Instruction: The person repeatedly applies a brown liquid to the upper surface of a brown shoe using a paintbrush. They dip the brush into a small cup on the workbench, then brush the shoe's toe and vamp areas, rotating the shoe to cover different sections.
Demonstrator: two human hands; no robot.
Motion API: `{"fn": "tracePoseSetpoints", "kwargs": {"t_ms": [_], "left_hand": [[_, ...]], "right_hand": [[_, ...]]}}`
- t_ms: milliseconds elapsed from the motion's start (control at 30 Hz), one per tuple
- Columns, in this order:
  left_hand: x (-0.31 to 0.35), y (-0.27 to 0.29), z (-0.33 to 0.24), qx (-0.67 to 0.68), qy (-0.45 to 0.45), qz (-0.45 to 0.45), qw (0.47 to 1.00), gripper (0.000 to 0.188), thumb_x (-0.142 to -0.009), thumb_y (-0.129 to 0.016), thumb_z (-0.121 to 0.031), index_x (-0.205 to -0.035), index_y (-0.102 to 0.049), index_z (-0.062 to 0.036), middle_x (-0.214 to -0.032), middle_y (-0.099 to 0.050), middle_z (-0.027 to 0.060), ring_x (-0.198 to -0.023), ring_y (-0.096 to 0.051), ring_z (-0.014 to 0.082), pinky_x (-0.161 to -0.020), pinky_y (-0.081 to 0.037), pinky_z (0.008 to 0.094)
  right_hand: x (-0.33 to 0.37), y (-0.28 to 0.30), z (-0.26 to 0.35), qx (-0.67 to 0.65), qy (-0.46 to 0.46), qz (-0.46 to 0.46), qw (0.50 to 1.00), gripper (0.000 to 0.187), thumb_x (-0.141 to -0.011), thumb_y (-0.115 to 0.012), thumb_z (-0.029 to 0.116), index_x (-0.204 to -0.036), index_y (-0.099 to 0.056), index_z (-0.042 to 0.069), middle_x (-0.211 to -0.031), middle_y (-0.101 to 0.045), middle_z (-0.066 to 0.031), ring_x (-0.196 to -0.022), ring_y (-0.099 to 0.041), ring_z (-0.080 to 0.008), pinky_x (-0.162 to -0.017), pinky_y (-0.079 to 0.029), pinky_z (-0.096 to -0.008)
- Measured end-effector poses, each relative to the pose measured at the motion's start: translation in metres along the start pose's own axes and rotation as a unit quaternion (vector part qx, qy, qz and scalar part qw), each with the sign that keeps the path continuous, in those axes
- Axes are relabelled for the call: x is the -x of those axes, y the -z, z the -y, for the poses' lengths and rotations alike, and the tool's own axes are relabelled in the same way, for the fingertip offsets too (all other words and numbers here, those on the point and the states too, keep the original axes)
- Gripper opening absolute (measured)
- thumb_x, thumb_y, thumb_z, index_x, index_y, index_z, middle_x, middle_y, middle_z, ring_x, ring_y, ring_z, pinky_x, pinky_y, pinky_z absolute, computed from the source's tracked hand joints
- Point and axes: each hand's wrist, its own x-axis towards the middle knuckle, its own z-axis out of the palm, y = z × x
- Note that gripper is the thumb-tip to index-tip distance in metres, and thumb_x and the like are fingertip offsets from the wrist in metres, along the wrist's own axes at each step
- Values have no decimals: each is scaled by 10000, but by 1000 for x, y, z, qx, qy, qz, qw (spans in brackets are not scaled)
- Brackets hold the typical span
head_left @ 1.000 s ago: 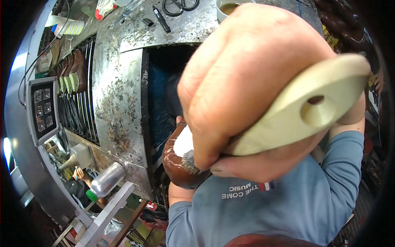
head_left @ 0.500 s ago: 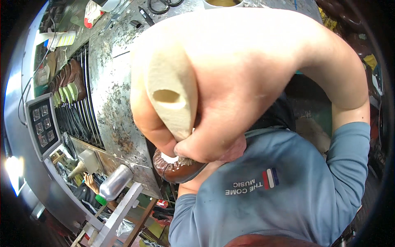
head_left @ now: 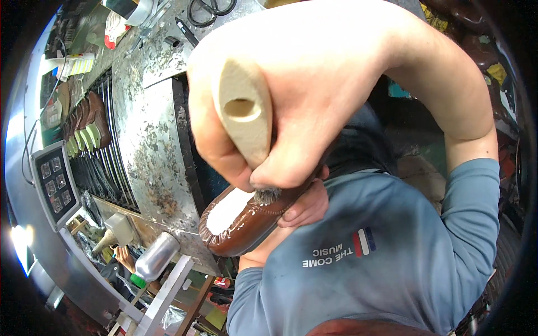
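Observation:
My right hand [head_left: 314, 89] is closed around the pale wooden handle of a brush [head_left: 250, 131], which has an oval hole through it. Short dark bristles press on the rim of a glossy brown leather shoe [head_left: 238, 238] below. The shoe lies with its underside up, a white sole area [head_left: 230, 213] framed by gathered, wet-looking leather. From beneath, my left hand [head_left: 308, 206] grips the shoe, its fingers wrapped over the side close to my shirt. My right hand and the brush cover the shoe's other end.
A stained metal worktop [head_left: 154, 134] stands at left, beside a rack of brown shoes [head_left: 94, 120]. Scissors [head_left: 208, 12] and a black pen [head_left: 186, 31] lie at the far edge. A silver bottle [head_left: 158, 255] stands near another person's hand [head_left: 124, 257].
The shoe has shifted slightly left and turned, showing more of its white underside. My right hand and the brush have moved along its rim. More of my left hand's fingers show.

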Motion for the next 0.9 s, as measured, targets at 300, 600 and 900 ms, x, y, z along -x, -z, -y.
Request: {"fn": "tracePoseSetpoints", "kwargs": {"t_ms": [300,600,900], "left_hand": [[43,-78,-11,-233,-214,-199,927,651,-1023,-483,-512,-1481,-428,-52,-1217,-663,199,-970,-685,306,-846,-554,422],[98,-159,-39,-456,-340,-402,717,615,-996,-620,-426,-1446,-465,-36,-1379,-591,183,-1287,-571,310,-1107,-454,510],[128,-257,-114,-721,-154,-615,279,614,-807,-833,-404,-1208,-626,12,-1055,-706,106,-936,-673,174,-847,-532,322]], "right_hand": [[27,44,30,-2,20,-155,988,230,-857,-779,183,-997,-732,7,-888,-723,-108,-774,-691,-173,-688,-551,-293],[65,45,-9,-92,8,-272,958,325,-884,-788,264,-1085,-752,12,-906,-722,-39,-768,-625,-74,-637,-470,-224],[88,39,-32,-66,11,-311,948,322,-852,-756,258,-1015,-737,-20,-987,-727,-125,-889,-665,-173,-783,-520,-297]]}}
